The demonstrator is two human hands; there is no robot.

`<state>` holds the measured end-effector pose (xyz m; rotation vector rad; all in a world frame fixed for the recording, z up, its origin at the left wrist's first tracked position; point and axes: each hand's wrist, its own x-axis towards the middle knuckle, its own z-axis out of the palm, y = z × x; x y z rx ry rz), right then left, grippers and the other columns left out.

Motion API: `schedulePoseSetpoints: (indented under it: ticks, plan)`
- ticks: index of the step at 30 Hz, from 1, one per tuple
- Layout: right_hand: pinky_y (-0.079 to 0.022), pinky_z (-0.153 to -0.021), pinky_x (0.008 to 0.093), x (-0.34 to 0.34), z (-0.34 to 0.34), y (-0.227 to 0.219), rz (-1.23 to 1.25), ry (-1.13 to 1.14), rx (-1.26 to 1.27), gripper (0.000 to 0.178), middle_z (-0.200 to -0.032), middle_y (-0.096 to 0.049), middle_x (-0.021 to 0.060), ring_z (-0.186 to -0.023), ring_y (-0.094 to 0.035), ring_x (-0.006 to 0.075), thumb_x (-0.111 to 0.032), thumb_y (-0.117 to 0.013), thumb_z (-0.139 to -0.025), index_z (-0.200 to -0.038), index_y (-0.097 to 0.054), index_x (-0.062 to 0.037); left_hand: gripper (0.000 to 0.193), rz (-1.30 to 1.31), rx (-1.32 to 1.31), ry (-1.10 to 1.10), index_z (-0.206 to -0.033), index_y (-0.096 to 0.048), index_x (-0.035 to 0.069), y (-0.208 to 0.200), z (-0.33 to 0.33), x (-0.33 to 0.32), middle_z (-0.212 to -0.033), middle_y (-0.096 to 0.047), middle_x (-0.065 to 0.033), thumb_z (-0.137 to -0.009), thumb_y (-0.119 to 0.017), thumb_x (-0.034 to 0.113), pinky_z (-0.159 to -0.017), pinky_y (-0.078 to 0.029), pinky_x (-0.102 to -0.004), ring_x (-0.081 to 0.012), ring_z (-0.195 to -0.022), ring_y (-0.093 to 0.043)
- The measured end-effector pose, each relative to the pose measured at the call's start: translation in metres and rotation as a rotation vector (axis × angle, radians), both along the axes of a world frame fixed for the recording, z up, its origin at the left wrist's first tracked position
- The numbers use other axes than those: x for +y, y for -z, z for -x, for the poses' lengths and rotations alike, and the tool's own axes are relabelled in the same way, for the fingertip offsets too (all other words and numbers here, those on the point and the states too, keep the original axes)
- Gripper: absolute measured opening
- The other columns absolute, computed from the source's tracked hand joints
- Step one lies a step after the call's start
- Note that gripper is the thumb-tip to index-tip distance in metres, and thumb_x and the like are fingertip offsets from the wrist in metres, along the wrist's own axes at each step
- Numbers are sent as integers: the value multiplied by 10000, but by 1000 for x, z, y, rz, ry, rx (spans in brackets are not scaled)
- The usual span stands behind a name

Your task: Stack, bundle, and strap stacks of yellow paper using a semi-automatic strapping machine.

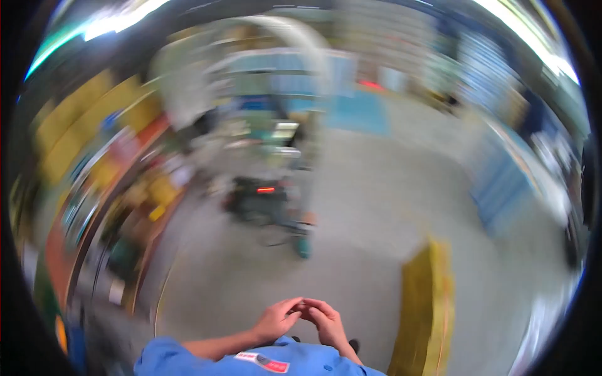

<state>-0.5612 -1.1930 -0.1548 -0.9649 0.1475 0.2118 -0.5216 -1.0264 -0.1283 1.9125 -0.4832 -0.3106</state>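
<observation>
1. Blue work shirt, nearest of all, fills the near edge; a badge shows on its chest, and the hands meet just beyond it.
2. Left hand and right hand come together at the fingertips, fingers curled. Whether the grip pinches something small between them, I cannot tell; nothing sticks out. Of the things about them, the shirt front is nearest, just on the near side.
3. To do this well, I judge, keep the wrists loose, the fingertips meeting lightly and both elbows in by the sides. A steadier head would help too, since the far scene is blurred.
4. On the near right, a yellow panel stands on edge, well apart from the right hand; its upright edge is the closest one to mind when that elbow swings out.
5. On the left, a rack with reddish edges runs from near to far, loaded with mixed goods too blurred to name.
6. Grey floor stretches ahead between the rack and a pale-blue striped stack on the far right. A dark machine with a red light stands ahead, slightly left, and narrows that side.
</observation>
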Motion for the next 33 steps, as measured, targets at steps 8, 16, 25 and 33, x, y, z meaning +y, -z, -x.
schedulePoseSetpoints:
  ticks: [8, 16, 25, 33]
  plan:
    - [-501, -974, 402, 192, -162, -30, 92, -768, 87, 304, -1122, -663, 179, -1084, -643, 289, -82, -480, -983, -1231, -563, 74, 277, -22, -58, -791, -1195, -620, 25, -6, -31, 201, -1074, -684, -128, -932, -591, 108, -816, -535, -321, -210, -975, -673]
    - [-491, -984, 393, 410, -314, -16, -3, -1110, 157, 328, -1159, -648, 188, -1113, -627, 293, -126, -484, -995, -1249, -550, 70, 247, 184, 74, -1252, -1145, -645, -15, 11, -122, 366, -1017, -713, -128, -952, -566, 119, -822, -539, -314, -191, -924, -685]
    - [-485, -994, 371, 609, -460, -55, 117, -1518, -75, 338, -1156, -646, 166, -1121, -623, 254, -123, -468, -1005, -1281, -540, 57, 260, 454, 228, -1533, -1190, -601, -56, 7, -203, 500, -1062, -677, -140, -979, -512, 67, -879, -536, -327, -199, -978, -658]
    - [-491, -973, 368, 736, -543, -33, 77, -1437, 128, 337, -1132, -661, 155, -1087, -632, 233, -134, -497, -993, -1274, -549, 43, 214, 135, -87, -1441, -1124, -632, -22, -14, -342, 683, -991, -702, -115, -939, -571, 68, -796, -535, -299, -167, -910, -680]
